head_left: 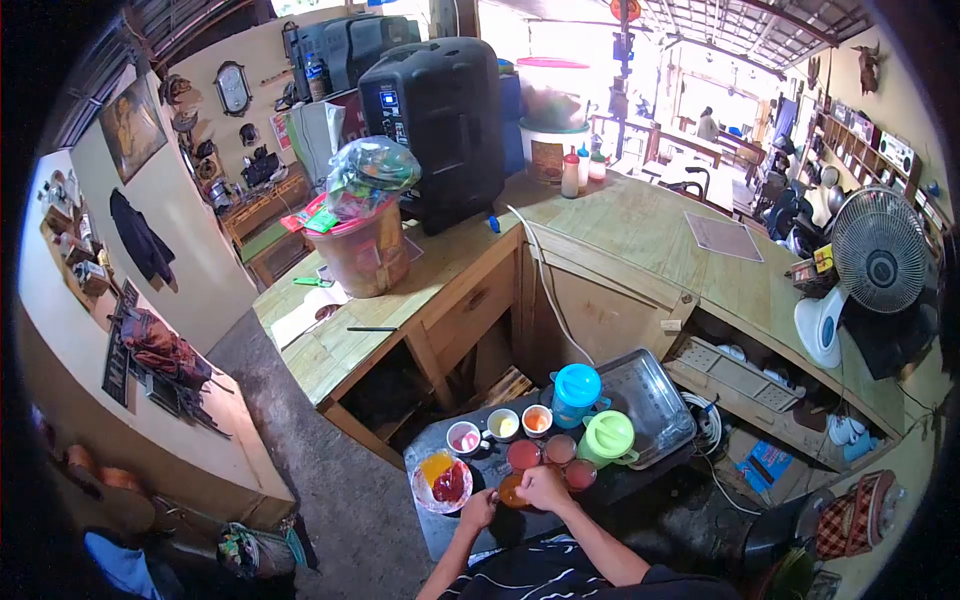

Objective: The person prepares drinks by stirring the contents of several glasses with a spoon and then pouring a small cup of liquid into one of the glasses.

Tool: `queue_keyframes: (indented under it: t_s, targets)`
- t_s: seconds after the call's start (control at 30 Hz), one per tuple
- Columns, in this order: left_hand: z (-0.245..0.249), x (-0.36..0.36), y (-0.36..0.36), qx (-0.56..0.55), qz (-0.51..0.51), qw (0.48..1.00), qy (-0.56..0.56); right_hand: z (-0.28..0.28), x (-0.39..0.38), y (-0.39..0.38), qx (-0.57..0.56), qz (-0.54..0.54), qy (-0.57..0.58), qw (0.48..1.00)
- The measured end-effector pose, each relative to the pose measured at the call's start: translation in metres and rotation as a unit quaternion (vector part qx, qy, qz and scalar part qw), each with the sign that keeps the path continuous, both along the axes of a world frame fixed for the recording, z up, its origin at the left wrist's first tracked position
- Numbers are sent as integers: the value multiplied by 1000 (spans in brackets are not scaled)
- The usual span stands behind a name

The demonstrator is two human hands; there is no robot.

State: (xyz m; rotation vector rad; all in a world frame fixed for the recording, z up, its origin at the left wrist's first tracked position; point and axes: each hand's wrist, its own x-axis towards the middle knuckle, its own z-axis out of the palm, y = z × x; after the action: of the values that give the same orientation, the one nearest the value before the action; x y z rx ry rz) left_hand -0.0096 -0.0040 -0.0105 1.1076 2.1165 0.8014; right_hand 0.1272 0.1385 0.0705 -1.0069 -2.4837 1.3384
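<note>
Holds the left hand curled just beside a cup of orange liquid; closes the right hand at its other side, contents hidden. Left of the grip, has a plate with red and yellow contents. Just beyond, shows red drinks; farther out, three mugs, a blue pitcher, a green pitcher, a metal tray.

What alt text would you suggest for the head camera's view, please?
A person's left hand and right hand are at a glass of orange liquid on a dark table. Nearby are red drinks, white cups, a blue pitcher, a green pitcher, a metal tray and a plate.
</note>
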Motion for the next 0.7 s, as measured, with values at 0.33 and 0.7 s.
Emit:
queue_keyframes:
  t_s: [0.33,0.7]
  targets:
    - [4,-3,3,-24,-8,1000,-10,-1,-6,-1,-173,88,-24,981]
    - [3,0,1,1,0,1000,-6,-9,-2,1,-125,138,-74,980]
